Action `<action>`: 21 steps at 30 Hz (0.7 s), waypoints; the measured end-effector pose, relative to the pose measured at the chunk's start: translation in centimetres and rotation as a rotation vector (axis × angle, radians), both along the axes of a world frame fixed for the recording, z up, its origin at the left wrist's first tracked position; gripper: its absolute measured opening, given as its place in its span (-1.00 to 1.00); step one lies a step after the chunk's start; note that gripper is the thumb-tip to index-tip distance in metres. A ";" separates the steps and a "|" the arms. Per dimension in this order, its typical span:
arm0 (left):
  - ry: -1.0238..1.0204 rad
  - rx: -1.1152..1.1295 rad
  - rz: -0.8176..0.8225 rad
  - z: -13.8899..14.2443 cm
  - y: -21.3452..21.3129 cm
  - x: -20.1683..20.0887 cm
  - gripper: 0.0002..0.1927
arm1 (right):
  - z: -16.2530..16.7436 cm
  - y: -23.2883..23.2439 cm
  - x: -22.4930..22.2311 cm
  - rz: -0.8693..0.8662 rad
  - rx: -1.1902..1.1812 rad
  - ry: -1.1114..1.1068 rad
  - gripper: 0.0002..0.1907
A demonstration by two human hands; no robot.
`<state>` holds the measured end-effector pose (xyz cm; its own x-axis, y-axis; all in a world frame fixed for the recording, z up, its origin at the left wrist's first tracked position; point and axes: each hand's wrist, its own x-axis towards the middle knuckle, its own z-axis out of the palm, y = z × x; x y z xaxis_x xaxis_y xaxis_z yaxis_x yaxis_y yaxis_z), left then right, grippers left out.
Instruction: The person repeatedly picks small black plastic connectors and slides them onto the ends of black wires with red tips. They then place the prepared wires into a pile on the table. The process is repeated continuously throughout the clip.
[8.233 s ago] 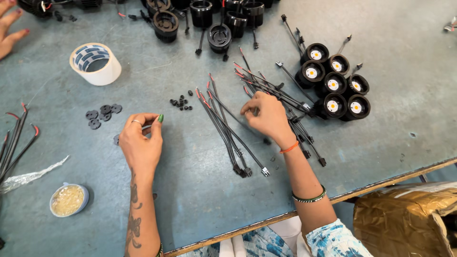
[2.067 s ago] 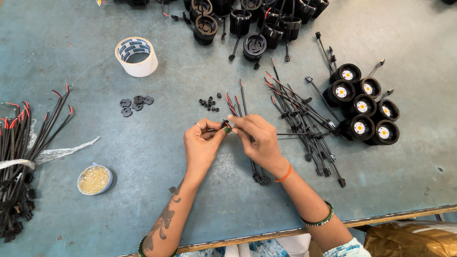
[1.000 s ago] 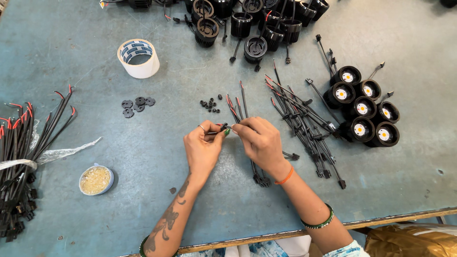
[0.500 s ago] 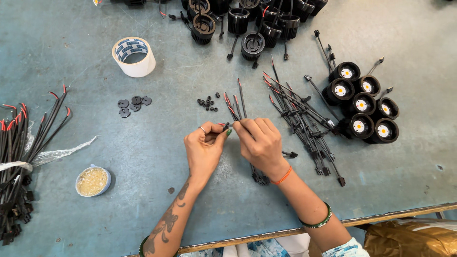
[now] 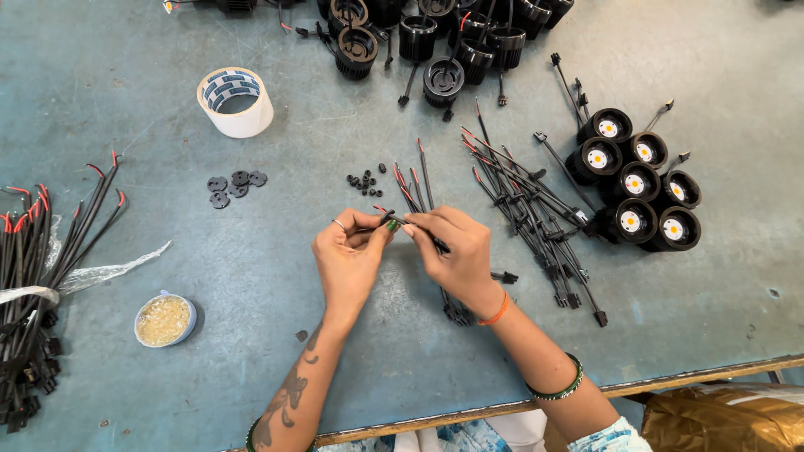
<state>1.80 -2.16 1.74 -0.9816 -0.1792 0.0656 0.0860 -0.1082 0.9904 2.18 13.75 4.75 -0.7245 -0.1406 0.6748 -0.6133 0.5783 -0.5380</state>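
Both hands are meeting over the middle of the bench, pinching the same thin black cable lead (image 5: 429, 238). The left hand (image 5: 350, 261) is closing thumb and forefinger on its red-tipped end, and the right hand (image 5: 456, 251) is gripping it just beside, fingers curled tight, with the rest of the lead running under the palm and poking out at a black plug (image 5: 505, 277). Whatever small part is sitting between the fingertips is too tiny and covered to make out.

More leads are lying under the right hand, so that small bundle (image 5: 419, 188) is half hidden. A bigger pile of cables with connectors (image 5: 536, 213) is sprawling to the right, next to six black lamp housings (image 5: 636, 180) with LED chips facing up. Along the top edge more black housings (image 5: 435, 42) are getting cut off by the frame. On the far left a tied bundle of black wires (image 5: 38, 268) is also running out of view.

Also sitting around: a tape roll (image 5: 235, 101), flat black washers (image 5: 234, 186), a scatter of tiny black bits (image 5: 366, 179), and a little tub of yellowish stuff (image 5: 164, 320).

The surface is a scuffed blue-grey worktable (image 5: 209, 251) with a wooden front edge; something wrapped in brown plastic (image 5: 720, 418) is peeking in below it.
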 end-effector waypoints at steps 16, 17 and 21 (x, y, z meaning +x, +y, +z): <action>0.412 -0.645 0.139 0.4 1.0 1.0 -0.89 | -1.8 0.9 -0.8 0.098 -0.325 -0.445 -0.91; 0.405 -0.639 0.132 0.4 1.0 0.9 -0.89 | -2.0 0.9 -0.8 0.088 -0.324 -0.452 -0.91; 0.511 -0.712 0.164 0.4 1.4 1.2 -0.87 | -2.6 1.0 -0.8 0.111 -0.413 -0.545 -0.90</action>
<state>3.00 -0.76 2.16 -0.7678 -0.0646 0.6374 0.4956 0.5705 0.6549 1.39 14.79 2.10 -0.9715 -0.0436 0.2330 -0.2369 0.2090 -0.9488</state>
